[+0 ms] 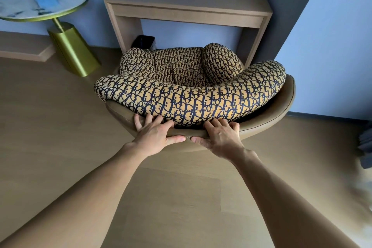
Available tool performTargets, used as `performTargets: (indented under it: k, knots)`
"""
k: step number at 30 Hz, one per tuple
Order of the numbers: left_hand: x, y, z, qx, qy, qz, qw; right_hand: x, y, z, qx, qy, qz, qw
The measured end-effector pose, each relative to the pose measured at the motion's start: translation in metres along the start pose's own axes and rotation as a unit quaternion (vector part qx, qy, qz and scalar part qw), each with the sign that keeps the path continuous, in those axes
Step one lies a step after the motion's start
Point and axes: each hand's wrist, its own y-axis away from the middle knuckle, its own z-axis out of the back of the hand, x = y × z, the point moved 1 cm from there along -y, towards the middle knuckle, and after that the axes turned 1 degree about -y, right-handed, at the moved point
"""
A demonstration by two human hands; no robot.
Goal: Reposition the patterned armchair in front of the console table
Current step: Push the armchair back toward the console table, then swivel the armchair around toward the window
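The patterned armchair [189, 98] has yellow and dark-blue printed cushions in a brown shell. It faces the wooden console table [187, 9] against the blue wall, its seat front reaching the table's legs. My left hand [156, 134] and my right hand [219, 137] sit side by side on the top rim of the chair's back, fingers over the rim against the cushion, thumbs on the outer shell. Both hands grip the rim.
A round marble-topped side table [40, 6] on a gold base stands at the left with a tissue box and a dark object on it. A black bin [145, 42] sits under the console. A wall corner juts out at right. Wooden floor lies around me.
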Motion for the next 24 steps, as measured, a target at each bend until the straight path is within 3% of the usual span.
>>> performTargets:
  k: [6, 11, 15, 18, 21, 24]
  knots:
    - [0.008, 0.005, -0.004, 0.003, 0.004, -0.010, 1.000, 0.008, 0.005, -0.001, 0.013, -0.004, -0.013, 1.000]
    - [0.002, 0.036, 0.002, -0.013, -0.055, -0.002, 0.998, 0.029, 0.014, 0.003, 0.032, 0.011, -0.057, 0.998]
    - [0.003, 0.067, 0.006, 0.047, -0.042, -0.046, 0.997, 0.051, 0.027, 0.001, 0.021, 0.041, -0.104, 0.994]
    - [0.021, 0.081, 0.034, 0.095, -0.064, -0.064, 0.991, 0.067, 0.031, 0.024, 0.062, 0.047, -0.129, 0.989]
    - [0.045, 0.089, 0.077, 0.039, -0.094, -0.025, 0.994, 0.084, 0.025, 0.067, 0.073, 0.046, -0.143, 0.986]
    - [0.080, 0.091, 0.140, -0.053, -0.062, 0.040, 0.996, 0.115, 0.010, 0.127, 0.019, 0.034, -0.148, 0.988]
